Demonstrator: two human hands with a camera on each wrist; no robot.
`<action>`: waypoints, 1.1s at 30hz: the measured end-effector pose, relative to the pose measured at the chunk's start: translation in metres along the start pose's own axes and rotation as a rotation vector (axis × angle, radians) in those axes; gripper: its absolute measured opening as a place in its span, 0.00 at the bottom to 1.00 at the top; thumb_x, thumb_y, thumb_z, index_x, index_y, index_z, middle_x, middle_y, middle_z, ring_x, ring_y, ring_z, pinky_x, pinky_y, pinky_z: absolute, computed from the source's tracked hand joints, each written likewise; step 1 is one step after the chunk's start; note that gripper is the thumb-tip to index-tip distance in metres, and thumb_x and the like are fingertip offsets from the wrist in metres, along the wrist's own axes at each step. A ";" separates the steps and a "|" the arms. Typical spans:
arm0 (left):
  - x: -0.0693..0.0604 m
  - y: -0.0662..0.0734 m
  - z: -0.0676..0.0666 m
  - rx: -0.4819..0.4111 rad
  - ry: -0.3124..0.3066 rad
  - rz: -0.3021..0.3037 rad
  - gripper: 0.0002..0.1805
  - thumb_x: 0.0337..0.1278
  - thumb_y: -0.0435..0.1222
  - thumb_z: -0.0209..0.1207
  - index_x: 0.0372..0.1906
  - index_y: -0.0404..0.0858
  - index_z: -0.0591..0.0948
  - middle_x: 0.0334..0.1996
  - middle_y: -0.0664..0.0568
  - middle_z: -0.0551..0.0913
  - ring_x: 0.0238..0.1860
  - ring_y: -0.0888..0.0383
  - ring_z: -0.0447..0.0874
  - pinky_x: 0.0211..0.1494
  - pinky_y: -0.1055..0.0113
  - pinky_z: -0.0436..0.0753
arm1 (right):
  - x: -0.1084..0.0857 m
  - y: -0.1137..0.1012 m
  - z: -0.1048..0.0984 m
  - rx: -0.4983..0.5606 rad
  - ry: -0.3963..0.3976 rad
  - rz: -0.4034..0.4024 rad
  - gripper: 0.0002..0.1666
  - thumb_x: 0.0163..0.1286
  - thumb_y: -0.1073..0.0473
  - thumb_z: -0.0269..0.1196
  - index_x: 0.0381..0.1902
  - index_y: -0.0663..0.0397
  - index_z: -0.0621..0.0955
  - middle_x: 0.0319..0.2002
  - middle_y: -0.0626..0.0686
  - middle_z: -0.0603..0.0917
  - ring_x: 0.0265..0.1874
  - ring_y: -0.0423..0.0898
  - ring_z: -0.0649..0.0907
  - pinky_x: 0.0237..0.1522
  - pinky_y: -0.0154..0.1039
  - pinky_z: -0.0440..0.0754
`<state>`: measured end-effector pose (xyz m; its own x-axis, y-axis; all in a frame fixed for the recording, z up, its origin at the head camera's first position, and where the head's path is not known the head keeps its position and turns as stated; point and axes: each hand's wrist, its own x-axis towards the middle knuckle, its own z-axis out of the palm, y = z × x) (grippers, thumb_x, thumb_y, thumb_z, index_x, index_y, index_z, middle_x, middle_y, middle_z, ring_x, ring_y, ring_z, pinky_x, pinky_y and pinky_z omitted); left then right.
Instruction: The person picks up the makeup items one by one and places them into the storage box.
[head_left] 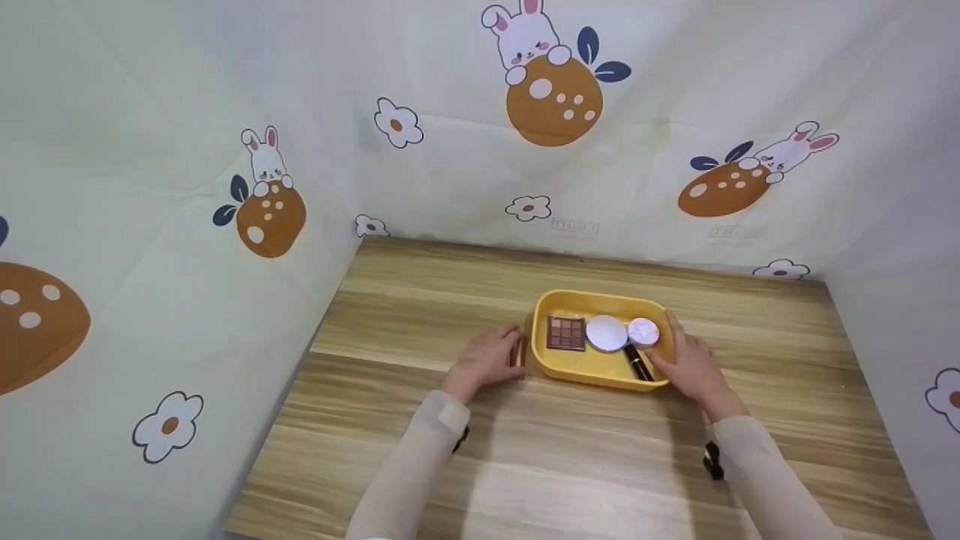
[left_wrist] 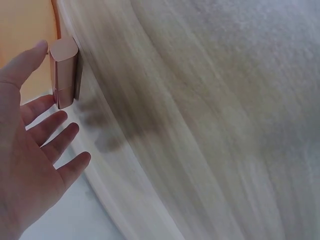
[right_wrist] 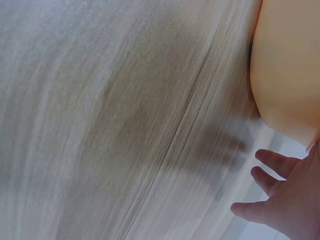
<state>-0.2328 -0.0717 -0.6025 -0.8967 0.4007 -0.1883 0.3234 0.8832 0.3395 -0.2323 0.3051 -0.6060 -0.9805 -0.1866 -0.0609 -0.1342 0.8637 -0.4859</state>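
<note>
A yellow tray (head_left: 592, 373) sits on the wooden table in the head view. Inside lie an eyeshadow palette (head_left: 565, 333), a round white compact (head_left: 606, 333), a smaller round case with a star (head_left: 643, 331) and a black cosmetic tube (head_left: 638, 363). My left hand (head_left: 487, 358) pinches a rose-gold lipstick tube (left_wrist: 64, 70) end to end between thumb and index finger, just left of the tray; its other fingers are spread. My right hand (head_left: 694, 369) grips the tray's right end, thumb over the rim and inside, other fingers outside, three of them (right_wrist: 277, 162) extended.
The wood-grain table (head_left: 570, 450) extends around the tray on all sides. A pale cloth wall (head_left: 450, 172) printed with rabbits and flowers stands behind it, with more cloth at left and right. Dark wrist-camera mounts (head_left: 713, 460) show beneath the sleeves.
</note>
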 end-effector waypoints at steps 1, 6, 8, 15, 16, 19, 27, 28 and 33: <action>0.000 0.000 0.001 -0.001 0.000 0.002 0.44 0.59 0.54 0.64 0.75 0.39 0.64 0.76 0.46 0.63 0.74 0.46 0.65 0.76 0.49 0.66 | 0.000 0.000 0.000 0.001 -0.001 0.001 0.53 0.72 0.38 0.56 0.80 0.54 0.42 0.66 0.79 0.68 0.65 0.79 0.65 0.67 0.75 0.58; -0.001 -0.001 0.003 0.007 -0.004 0.012 0.46 0.56 0.55 0.66 0.76 0.42 0.63 0.76 0.47 0.63 0.75 0.48 0.63 0.78 0.51 0.64 | 0.000 0.000 -0.001 0.008 -0.010 0.005 0.54 0.72 0.38 0.56 0.80 0.54 0.41 0.66 0.80 0.67 0.65 0.80 0.64 0.68 0.75 0.57; -0.001 -0.002 0.004 0.010 -0.007 0.014 0.47 0.54 0.56 0.67 0.76 0.43 0.63 0.77 0.48 0.62 0.75 0.48 0.63 0.78 0.51 0.64 | 0.000 0.000 -0.001 0.011 -0.014 0.008 0.54 0.72 0.38 0.56 0.80 0.53 0.41 0.66 0.80 0.66 0.66 0.80 0.63 0.68 0.75 0.57; -0.002 -0.002 0.006 0.030 0.012 0.036 0.48 0.51 0.53 0.71 0.75 0.43 0.64 0.75 0.48 0.66 0.75 0.49 0.64 0.78 0.51 0.64 | 0.000 0.002 0.000 0.000 -0.011 0.011 0.55 0.72 0.36 0.55 0.80 0.53 0.41 0.67 0.79 0.67 0.66 0.79 0.64 0.67 0.75 0.56; -0.001 -0.002 0.006 0.034 0.016 0.038 0.48 0.51 0.53 0.71 0.75 0.43 0.64 0.74 0.48 0.67 0.74 0.49 0.65 0.78 0.51 0.64 | 0.000 0.002 0.000 -0.001 -0.009 0.011 0.55 0.72 0.36 0.55 0.80 0.53 0.42 0.67 0.79 0.67 0.66 0.79 0.64 0.67 0.74 0.56; -0.001 -0.002 0.007 0.039 0.021 0.038 0.47 0.51 0.53 0.71 0.75 0.44 0.64 0.73 0.49 0.69 0.74 0.50 0.65 0.78 0.51 0.64 | 0.001 0.002 0.001 -0.004 -0.008 0.016 0.55 0.72 0.36 0.55 0.80 0.53 0.42 0.67 0.79 0.67 0.66 0.78 0.65 0.67 0.74 0.57; 0.000 -0.001 0.008 0.052 0.008 0.030 0.46 0.53 0.52 0.70 0.74 0.43 0.64 0.72 0.50 0.70 0.73 0.50 0.66 0.78 0.52 0.63 | 0.002 0.002 0.001 0.002 -0.021 0.026 0.55 0.72 0.36 0.55 0.80 0.52 0.41 0.68 0.78 0.65 0.67 0.78 0.64 0.68 0.74 0.56; 0.000 -0.001 0.008 0.053 0.008 0.030 0.46 0.53 0.52 0.70 0.74 0.43 0.64 0.72 0.50 0.70 0.73 0.50 0.66 0.78 0.52 0.63 | 0.001 0.002 0.000 0.006 -0.022 0.026 0.55 0.72 0.36 0.55 0.80 0.52 0.41 0.69 0.78 0.65 0.67 0.77 0.64 0.68 0.74 0.56; 0.000 -0.001 0.009 0.059 0.010 0.034 0.46 0.53 0.52 0.70 0.74 0.43 0.64 0.71 0.50 0.71 0.73 0.51 0.67 0.78 0.53 0.63 | 0.001 0.003 0.001 0.011 -0.027 0.026 0.55 0.72 0.36 0.56 0.81 0.52 0.40 0.69 0.78 0.64 0.67 0.78 0.63 0.67 0.74 0.57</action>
<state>-0.2308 -0.0700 -0.6107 -0.8877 0.4287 -0.1679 0.3711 0.8821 0.2903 -0.2337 0.3067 -0.6079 -0.9795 -0.1764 -0.0968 -0.1067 0.8632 -0.4935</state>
